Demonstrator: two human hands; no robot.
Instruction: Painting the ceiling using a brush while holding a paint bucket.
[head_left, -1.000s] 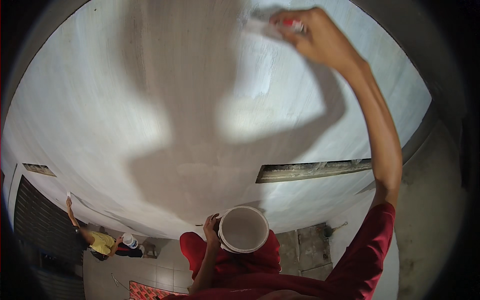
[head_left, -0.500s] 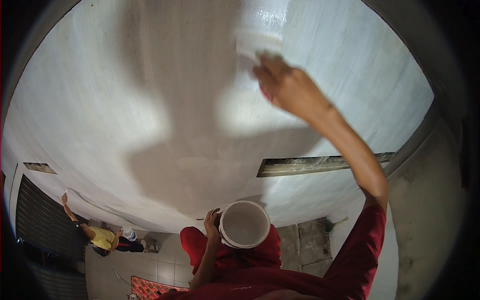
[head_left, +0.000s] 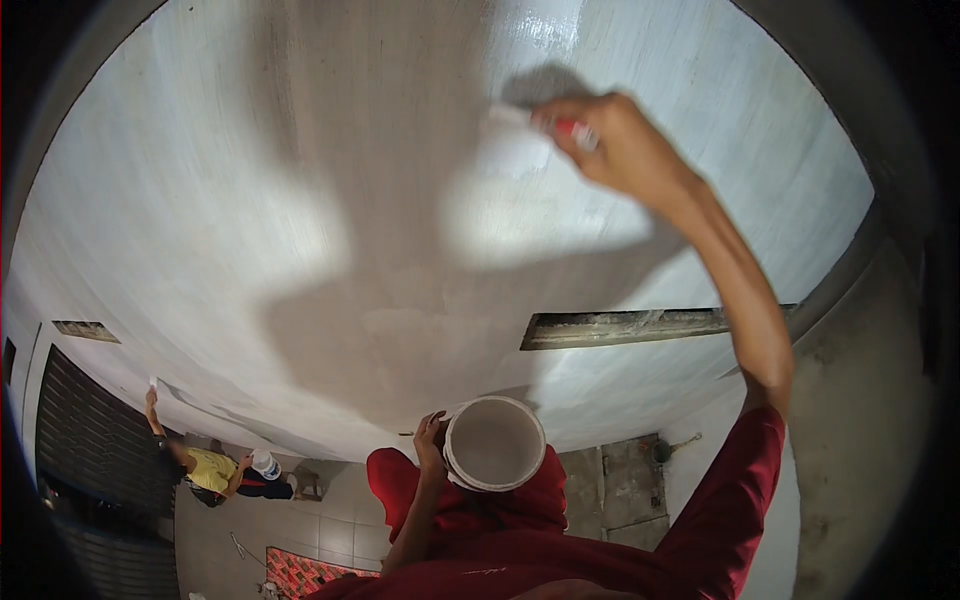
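High on the pale wall point(head_left: 180, 200), my right hand point(head_left: 625, 145) is closed around a paintbrush point(head_left: 572, 129) with a red handle. The brush's light bristles are blurred and lie at the wall, beside a wet, shiny patch. My left hand point(head_left: 431, 446) grips the side of a white bucket point(head_left: 492, 487), holding it against my lap. The bucket's mouth faces up and its inside looks pale; how much it contains I cannot tell. Some fingers of the left hand are hidden by the bucket.
A long recessed opening point(head_left: 630, 328) cuts into the wall below my right arm. At the lower left, a person in a yellow shirt point(head_left: 208, 474) reaches to the wall, holding a white bucket point(head_left: 266, 464). Beyond are a dark slatted door point(head_left: 95, 440) and a red patterned mat point(head_left: 300, 572).
My right hand has swung slightly right with the paintbrush, and its wrist has turned so the red handle shows. The left hand keeps its hold on the bucket.
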